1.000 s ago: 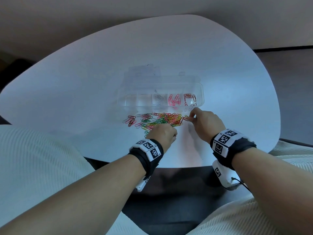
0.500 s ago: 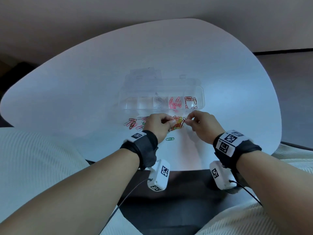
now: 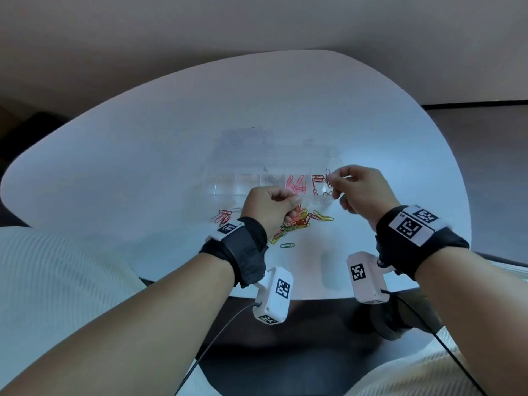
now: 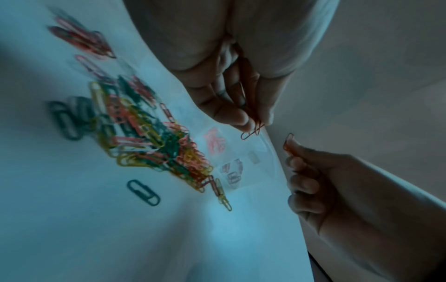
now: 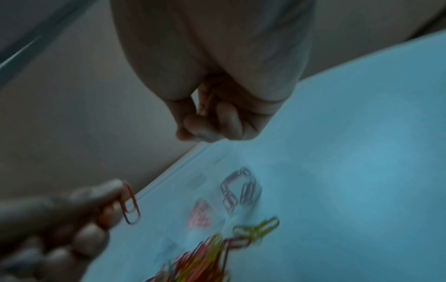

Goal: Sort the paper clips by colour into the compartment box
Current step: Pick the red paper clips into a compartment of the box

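A clear compartment box (image 3: 248,182) lies on the white table; pink clips (image 3: 297,185) and red clips (image 3: 318,180) sit in its two right compartments. Just in front of it lies a mixed pile of coloured paper clips (image 3: 297,221). My left hand (image 3: 297,200) hovers over the pile and pinches a red clip (image 4: 252,133) between thumb and fingertips. My right hand (image 3: 331,178) is raised over the box's right end, pinching another red clip (image 3: 328,174) upright. The left wrist view shows both held clips, the right hand's clip (image 4: 288,141) close to mine.
A single green clip (image 3: 287,245) lies alone in front of the pile, a few yellow clips (image 3: 323,216) to its right and some red ones (image 3: 223,217) to its left. The table edge (image 3: 314,297) runs close to my wrists.
Both hands have lifted off the pile, each with a clip. The right hand has risen and moved back over the box's right end; the left has risen slightly.
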Motion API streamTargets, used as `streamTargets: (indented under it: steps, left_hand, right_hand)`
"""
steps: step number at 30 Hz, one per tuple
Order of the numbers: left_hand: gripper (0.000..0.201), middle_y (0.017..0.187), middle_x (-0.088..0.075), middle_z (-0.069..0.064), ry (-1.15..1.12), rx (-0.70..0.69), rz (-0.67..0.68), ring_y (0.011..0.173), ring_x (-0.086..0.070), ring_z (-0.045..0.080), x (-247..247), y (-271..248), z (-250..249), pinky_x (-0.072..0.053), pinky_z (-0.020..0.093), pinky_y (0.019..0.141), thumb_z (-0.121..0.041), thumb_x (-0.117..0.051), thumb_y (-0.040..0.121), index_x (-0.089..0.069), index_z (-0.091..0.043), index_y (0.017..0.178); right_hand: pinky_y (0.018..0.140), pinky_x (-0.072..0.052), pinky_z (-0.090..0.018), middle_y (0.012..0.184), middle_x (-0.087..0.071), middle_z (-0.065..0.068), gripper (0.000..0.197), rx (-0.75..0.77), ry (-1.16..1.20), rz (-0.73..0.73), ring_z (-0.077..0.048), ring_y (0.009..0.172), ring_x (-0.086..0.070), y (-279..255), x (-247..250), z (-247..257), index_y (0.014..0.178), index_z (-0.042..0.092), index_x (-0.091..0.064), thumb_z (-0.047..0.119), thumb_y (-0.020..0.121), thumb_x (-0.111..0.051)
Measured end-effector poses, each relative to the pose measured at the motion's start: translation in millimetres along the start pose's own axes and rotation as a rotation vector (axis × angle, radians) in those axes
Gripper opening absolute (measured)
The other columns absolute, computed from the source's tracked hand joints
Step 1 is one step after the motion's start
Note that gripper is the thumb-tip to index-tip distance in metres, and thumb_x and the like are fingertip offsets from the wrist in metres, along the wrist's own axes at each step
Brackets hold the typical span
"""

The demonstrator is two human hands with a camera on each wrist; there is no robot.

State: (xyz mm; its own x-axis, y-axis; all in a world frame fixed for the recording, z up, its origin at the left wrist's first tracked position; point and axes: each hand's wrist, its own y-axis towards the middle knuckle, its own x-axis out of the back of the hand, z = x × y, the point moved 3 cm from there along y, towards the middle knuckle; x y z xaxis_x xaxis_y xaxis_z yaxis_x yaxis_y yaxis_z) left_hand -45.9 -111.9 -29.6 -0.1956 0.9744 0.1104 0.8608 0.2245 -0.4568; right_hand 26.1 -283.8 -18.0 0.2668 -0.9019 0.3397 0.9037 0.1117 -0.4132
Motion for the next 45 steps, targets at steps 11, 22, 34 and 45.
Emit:
streamTargets:
  steps: [11, 22, 34, 45]
  left_hand:
    - [0.005, 0.074, -0.07, -0.003, 0.101, -0.059, -0.163, 0.059, -0.06, 0.011, -31, 27, -21, -0.055, 0.024, 0.066, -0.02, -0.073, 0.082, -0.073, -0.018, 0.078]
    - [0.018, 0.078, -0.069, -0.009, 0.447, -0.197, -0.102, 0.069, -0.065, 0.013, -29, 30, -40, -0.057, 0.028, 0.074, -0.031, -0.079, 0.074, -0.071, -0.027, 0.09]
    - [0.012, 0.087, -0.071, -0.004, 0.935, -0.138, 0.069, 0.084, -0.065, 0.018, -9, -7, 21, -0.053, 0.03, 0.074, -0.032, -0.064, 0.086, -0.072, -0.024, 0.09]
    - [0.02, 0.102, -0.065, 0.008, 1.139, -0.266, 0.115, 0.096, -0.062, 0.033, -45, 22, 25, -0.051, 0.037, 0.077, -0.032, -0.056, 0.092, -0.065, -0.015, 0.097]
  right_hand:
    - [0.042, -0.039, -0.025, 0.076, -0.074, -0.001, 0.038, -0.054, -0.088, -0.118, -0.018, 0.045, -0.057, 8, 8, 0, 0.092, 0.017, -0.069, 0.047, 0.096, -0.047]
    - [0.054, -0.041, -0.025, 0.051, -0.062, -0.002, 0.036, -0.046, -0.484, 0.063, -0.014, 0.045, -0.051, -7, 16, 9, 0.056, 0.012, -0.063, 0.028, 0.086, -0.051]
    - [0.071, -0.048, -0.03, 0.101, -0.07, -0.001, 0.02, 0.22, -0.98, 0.058, -0.028, 0.09, -0.065, -14, -36, -43, 0.102, 0.034, -0.072, 0.035, 0.092, -0.054]
    - [0.07, -0.043, -0.031, 0.108, -0.06, -0.006, 0.023, 0.115, -1.067, 0.098, -0.03, 0.092, -0.061, -12, -36, -45, 0.103, 0.014, -0.064, 0.029, 0.088, -0.056]
